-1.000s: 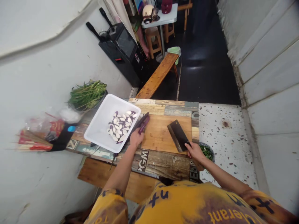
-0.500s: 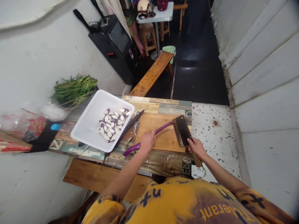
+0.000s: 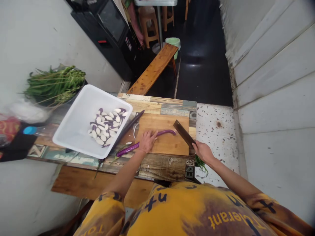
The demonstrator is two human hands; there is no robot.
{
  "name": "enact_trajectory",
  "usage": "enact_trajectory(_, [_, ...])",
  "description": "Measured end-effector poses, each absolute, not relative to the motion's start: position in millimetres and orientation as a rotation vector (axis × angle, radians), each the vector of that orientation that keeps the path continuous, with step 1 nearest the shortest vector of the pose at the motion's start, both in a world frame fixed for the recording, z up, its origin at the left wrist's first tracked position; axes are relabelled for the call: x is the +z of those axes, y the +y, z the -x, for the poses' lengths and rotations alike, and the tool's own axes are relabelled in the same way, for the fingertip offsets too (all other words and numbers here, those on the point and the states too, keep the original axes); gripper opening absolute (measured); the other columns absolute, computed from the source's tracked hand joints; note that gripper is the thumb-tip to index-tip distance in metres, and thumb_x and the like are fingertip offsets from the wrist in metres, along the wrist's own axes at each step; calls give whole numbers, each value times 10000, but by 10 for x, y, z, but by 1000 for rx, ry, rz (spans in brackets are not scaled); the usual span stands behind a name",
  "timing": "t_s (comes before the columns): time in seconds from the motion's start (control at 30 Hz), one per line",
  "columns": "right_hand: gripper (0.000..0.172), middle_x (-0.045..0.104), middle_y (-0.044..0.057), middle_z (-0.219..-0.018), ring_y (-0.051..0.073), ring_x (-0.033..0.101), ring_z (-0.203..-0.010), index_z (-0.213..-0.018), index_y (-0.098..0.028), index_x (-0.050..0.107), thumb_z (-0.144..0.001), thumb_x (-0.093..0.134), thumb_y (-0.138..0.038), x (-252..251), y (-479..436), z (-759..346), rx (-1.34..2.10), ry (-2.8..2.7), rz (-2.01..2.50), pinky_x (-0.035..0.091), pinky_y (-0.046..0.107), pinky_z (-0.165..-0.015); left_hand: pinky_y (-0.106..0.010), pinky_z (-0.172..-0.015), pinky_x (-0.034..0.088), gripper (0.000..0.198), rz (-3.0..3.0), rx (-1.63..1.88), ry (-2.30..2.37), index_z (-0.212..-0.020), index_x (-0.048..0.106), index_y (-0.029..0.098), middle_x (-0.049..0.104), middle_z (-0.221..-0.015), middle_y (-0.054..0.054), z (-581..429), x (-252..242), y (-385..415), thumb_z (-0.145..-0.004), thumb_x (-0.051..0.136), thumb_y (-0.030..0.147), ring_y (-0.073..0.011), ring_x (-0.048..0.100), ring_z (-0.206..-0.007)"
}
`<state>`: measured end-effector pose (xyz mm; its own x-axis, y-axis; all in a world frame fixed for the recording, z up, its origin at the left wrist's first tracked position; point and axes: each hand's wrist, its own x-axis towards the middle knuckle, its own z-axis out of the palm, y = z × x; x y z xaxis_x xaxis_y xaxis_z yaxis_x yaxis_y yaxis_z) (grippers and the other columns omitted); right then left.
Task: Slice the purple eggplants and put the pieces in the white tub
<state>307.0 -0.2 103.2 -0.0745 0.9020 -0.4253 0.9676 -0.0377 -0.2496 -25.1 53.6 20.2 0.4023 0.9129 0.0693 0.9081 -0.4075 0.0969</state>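
Note:
A long thin purple eggplant (image 3: 164, 132) lies across the wooden cutting board (image 3: 169, 146). My left hand (image 3: 147, 141) presses down on its middle, fingers curled over it. My right hand (image 3: 202, 151) grips the handle of a dark cleaver (image 3: 184, 133), whose blade stands on edge just right of the eggplant's curved tip. A second dark eggplant (image 3: 129, 124) lies along the board's left side. The white tray (image 3: 73, 126) to the left holds several white-and-purple eggplant slices (image 3: 107, 124).
A bowl of green stalks (image 3: 55, 83) stands at the far left, with bags and a blue-capped bottle (image 3: 31, 130) beside it. Green scraps (image 3: 200, 163) lie under my right wrist. A wooden bench (image 3: 152, 70) and black machine (image 3: 108, 31) stand beyond the patterned table (image 3: 162, 168).
My left hand took a purple eggplant from beside the tray and laid it across the board. The cleaver rose from lying flat and now stands on edge by the eggplant's tip.

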Motion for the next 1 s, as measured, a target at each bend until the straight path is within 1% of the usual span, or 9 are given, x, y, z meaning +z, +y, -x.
enact_trajectory(0.07, [326, 663, 90, -852, 176, 619, -753, -895, -148, 552, -942, 282, -325, 1096, -1, -3024, -671, 2120, -1938, 360, 238, -623, -430, -872, 359, 385, -2545, 343, 1708, -1227, 561, 249, 517, -1197, -148, 108, 178, 517, -892, 428, 383, -289, 454, -1073])
enact_trajectory(0.13, [307, 656, 97, -888, 178, 622, -793, -926, -140, 534, -946, 275, -302, 1138, -7, -2974, -654, 2116, -1877, 372, 238, -633, -407, -868, 376, 360, -2502, 523, 1623, -1193, 576, 214, 550, -1156, -143, -93, 145, 537, -891, 448, 359, -259, 476, -1052])
enact_trajectory(0.27, [284, 651, 104, -916, 173, 630, -787, -1120, -130, 439, -950, 263, -273, 1166, -12, -2890, -664, 2057, -1797, 389, 237, -612, -355, -847, 400, 311, -2472, 794, 1373, -1135, 602, 188, 585, -1117, -122, -515, 78, 677, -891, 470, 328, -212, 502, -1026])
enact_trajectory(0.33, [292, 653, 102, -914, 176, 636, -762, -1131, -139, 422, -956, 238, -283, 1177, -13, -2871, -647, 2042, -1772, 394, 239, -592, -340, -818, 399, 253, -2492, 815, 1254, -1037, 652, 205, 612, -1063, -93, -645, 53, 743, -887, 482, 319, -198, 518, -977])
enact_trajectory(0.43, [305, 658, 98, -865, 190, 643, -736, -1040, -148, 461, -961, 202, -288, 1220, -40, -2878, -605, 2032, -1771, 403, 246, -578, -336, -805, 382, 209, -2521, 789, 1124, -939, 686, 222, 642, -995, -57, -700, 24, 776, -886, 491, 277, -187, 521, -934])
enact_trajectory(0.53, [271, 655, 99, -838, 196, 646, -716, -1002, -149, 478, -951, 238, -264, 1286, -121, -2896, -569, 2075, -1742, 411, 248, -569, -347, -815, 377, 195, -2517, 847, 1109, -920, 688, 209, 650, -995, -54, -669, 4, 749, -881, 500, 241, -195, 512, -954])
enact_trajectory(0.67, [178, 647, 104, -831, 192, 648, -710, -998, -138, 481, -901, 333, -158, 1369, -261, -2878, -584, 2083, -1679, 422, 239, -561, -354, -823, 391, 188, -2471, 857, 1110, -896, 685, 183, 645, -980, -65, -635, 2, 713, -877, 500, 213, -196, 514, -945])
enact_trajectory(0.77, [179, 646, 118, -855, 181, 646, -734, -1007, -130, 477, -871, 363, -106, 1410, -341, -2830, -635, 2048, -1680, 439, 232, -596, -353, -807, 405, 181, -2445, 859, 1118, -860, 682, 168, 642, -924, -66, -628, 17, 704, -867, 501, 187, -201, 516, -924])
enact_trajectory(1.0, [223, 643, 123, -907, 204, 641, -761, -1032, -129, 488, -846, 374, -83, 1409, -451, -2705, -746, 2026, -1766, 458, 253, -597, -365, -842, 427, 193, -2418, 851, 1091, -977, 660, 180, 633, -944, -76, -587, 30, 695, -847, 519, 165, -199, 530, -968])
